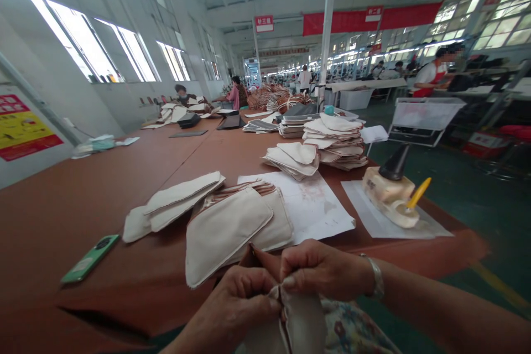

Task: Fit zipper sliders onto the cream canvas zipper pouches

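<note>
My left hand (244,301) and my right hand (313,269) are close together at the table's front edge. Both are closed, pinching a cream fabric piece with brown edging (305,318) along its seam. A brown flap of it shows above my fingers, and the lower part hangs over my lap. Just beyond lies a fanned stack of cream fabric pieces (228,227), with a smaller pile of similar pieces (178,202) to its left. Beneath the stack's right side is a stained white sheet (319,204). My fingertips partly hide the seam.
The brown table (124,193) holds a green phone (90,259) at left. At right, a glue container with a black cone (388,182) and a yellow-handled brush (418,193) stand on paper. Taller stacks of cream pieces (334,141) sit farther back. People work in the distance.
</note>
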`<action>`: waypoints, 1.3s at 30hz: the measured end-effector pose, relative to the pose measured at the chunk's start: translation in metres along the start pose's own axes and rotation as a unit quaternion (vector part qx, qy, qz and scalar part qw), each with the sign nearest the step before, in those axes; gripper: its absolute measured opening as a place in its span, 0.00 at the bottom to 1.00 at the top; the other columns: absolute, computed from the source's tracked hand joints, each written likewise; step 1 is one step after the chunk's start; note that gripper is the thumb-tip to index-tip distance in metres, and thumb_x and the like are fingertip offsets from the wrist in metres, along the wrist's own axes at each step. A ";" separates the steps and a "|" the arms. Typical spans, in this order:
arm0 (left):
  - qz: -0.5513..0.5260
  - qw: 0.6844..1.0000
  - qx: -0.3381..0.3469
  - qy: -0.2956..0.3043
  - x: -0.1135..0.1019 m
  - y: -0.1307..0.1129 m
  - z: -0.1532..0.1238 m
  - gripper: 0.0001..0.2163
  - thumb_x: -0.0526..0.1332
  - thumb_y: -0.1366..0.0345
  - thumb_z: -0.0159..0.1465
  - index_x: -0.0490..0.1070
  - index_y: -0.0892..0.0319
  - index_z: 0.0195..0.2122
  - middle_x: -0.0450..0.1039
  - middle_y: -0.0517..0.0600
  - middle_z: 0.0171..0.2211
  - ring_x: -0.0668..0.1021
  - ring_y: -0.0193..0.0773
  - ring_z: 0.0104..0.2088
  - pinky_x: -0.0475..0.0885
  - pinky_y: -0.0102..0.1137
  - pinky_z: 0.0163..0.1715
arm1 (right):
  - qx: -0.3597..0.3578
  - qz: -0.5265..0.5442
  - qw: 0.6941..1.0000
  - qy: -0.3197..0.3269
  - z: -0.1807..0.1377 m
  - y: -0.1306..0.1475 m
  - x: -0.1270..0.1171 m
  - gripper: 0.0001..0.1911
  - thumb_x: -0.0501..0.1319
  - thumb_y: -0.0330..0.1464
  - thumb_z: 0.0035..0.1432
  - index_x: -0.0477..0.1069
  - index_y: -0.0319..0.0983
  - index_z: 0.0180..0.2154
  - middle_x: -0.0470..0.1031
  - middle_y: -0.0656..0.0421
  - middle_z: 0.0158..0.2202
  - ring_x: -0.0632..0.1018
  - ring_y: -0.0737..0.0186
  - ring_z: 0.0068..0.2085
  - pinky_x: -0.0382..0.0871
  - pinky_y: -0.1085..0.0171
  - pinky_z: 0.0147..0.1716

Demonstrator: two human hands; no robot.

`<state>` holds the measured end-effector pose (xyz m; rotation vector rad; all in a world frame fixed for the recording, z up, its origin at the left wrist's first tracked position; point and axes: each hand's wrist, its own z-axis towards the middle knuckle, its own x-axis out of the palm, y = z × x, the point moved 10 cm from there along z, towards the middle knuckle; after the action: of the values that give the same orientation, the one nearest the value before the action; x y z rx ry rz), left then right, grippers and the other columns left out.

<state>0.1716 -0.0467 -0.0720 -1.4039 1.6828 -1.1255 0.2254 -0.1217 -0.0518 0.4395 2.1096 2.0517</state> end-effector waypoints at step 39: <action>0.047 0.997 0.037 -0.041 0.003 -0.001 -0.008 0.10 0.63 0.61 0.53 0.69 0.63 0.24 0.59 0.43 0.20 0.56 0.30 0.23 0.50 0.26 0.23 | -0.228 -0.192 0.951 -0.077 -0.025 0.044 0.028 0.06 0.59 0.26 0.58 0.75 0.35 0.36 0.71 0.57 0.32 0.72 0.65 0.34 0.64 0.67 0.36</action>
<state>0.1643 -0.0477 -0.0681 -1.2935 1.6170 -1.0533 0.1953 -0.1360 -0.0045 0.1021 1.4270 2.0934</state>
